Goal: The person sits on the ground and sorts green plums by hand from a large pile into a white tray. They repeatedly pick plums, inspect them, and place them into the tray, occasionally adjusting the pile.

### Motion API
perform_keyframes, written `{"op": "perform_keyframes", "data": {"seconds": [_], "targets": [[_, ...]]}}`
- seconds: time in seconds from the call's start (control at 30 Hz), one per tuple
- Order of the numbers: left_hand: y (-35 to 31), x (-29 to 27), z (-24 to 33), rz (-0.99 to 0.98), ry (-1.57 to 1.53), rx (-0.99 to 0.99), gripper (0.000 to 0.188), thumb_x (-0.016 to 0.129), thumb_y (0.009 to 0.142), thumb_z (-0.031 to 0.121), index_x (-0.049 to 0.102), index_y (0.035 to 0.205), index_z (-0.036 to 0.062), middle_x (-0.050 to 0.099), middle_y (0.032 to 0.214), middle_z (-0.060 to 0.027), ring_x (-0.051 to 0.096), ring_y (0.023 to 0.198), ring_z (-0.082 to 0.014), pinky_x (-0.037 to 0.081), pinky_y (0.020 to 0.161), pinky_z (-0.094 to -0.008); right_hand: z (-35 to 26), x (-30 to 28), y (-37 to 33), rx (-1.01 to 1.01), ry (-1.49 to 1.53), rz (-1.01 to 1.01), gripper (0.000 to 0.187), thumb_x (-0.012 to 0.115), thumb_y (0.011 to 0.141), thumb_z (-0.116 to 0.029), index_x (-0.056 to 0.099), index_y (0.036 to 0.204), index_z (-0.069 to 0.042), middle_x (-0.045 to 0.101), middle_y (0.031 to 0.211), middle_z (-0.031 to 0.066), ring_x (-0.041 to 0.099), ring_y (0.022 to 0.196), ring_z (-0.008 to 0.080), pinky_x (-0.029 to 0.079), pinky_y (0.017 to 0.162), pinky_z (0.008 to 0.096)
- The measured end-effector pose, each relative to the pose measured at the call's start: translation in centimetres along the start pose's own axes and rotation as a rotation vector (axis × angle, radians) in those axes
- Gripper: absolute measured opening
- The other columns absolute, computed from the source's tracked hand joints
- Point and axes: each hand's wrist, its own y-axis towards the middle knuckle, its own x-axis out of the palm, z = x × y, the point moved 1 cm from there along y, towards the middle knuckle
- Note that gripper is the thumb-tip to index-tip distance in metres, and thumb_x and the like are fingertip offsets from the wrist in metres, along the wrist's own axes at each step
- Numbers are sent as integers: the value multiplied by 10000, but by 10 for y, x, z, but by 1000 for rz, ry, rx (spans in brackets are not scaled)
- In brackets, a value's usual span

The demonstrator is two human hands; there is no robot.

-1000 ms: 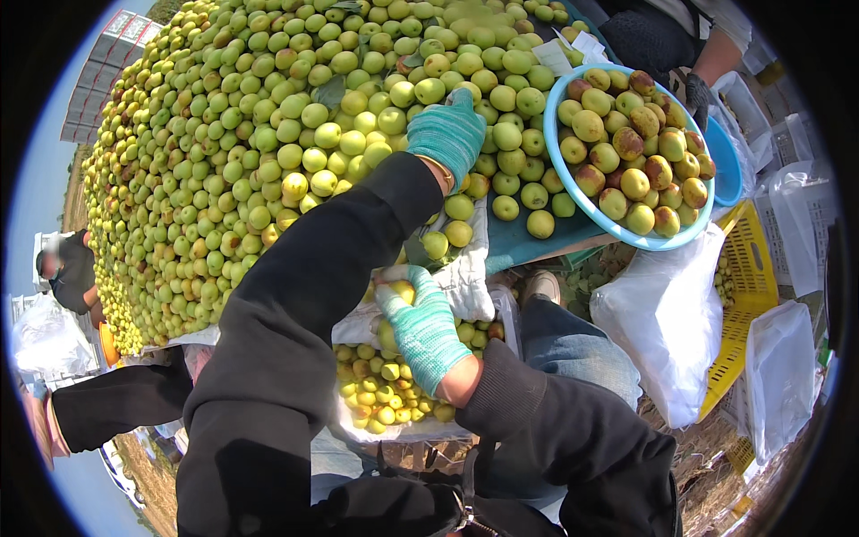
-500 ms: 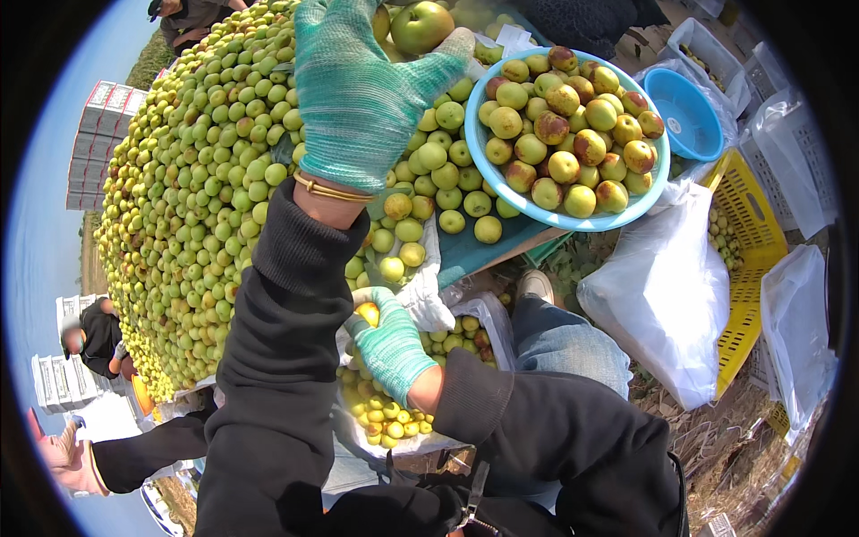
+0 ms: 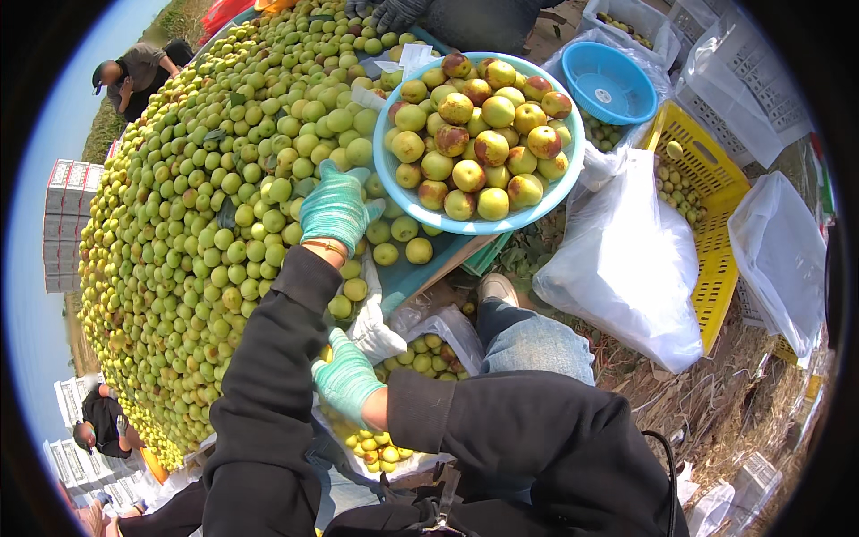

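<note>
My left hand point(image 3: 336, 213), in a green knit glove, reaches down onto the big pile of green jujubes point(image 3: 242, 197). Its thumb stands apart from the fingers; the fingertips are partly lost among the fruit and nothing shows gripped. Closer to my body, my right hand point(image 3: 347, 383), gloved alike, is closed around a yellowish jujube point(image 3: 325, 353), only partly visible. Beneath and beside that hand are a lined container of yellow jujubes point(image 3: 376, 450) and another of greenish-brown jujubes point(image 3: 428, 356). A light-blue basin point(image 3: 574, 161) full of red-blotched jujubes rests right of my left hand.
An empty blue bowl point(image 3: 608, 82) sits beyond the basin. To the right stand a white plastic bag point(image 3: 626, 259), a yellow crate point(image 3: 716, 259) and lined crates point(image 3: 778, 242). A co-worker's dark-gloved hand point(image 3: 400, 12) is at the pile's far edge; other people work at the left.
My left hand has dropped from high and close in view to the pile. My right hand stays low with the jujube. The view has shifted, so the basin appears farther left.
</note>
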Motion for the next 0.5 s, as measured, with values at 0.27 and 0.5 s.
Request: {"op": "perform_keyframes", "data": {"seconds": [0.27,0.5], "targets": [[17,17,9,26,94,-14,507,791,692,399,644,1120,172,399,1345,-196,612,1031,-348,530,834,-441,20,27,13,80,17,3,378,536,887,-173,494,1249,-71,618,1098,174,590,1014,320,449,867,364],[-22,-4,-31,103,-1063,-78,403,757,784,292,628,1087,60,594,905,-35,585,746,-143,530,686,-299,20,15,-7,95,136,-32,394,561,802,-67,496,1187,-13,619,1009,202,602,910,337,463,820,382]]}}
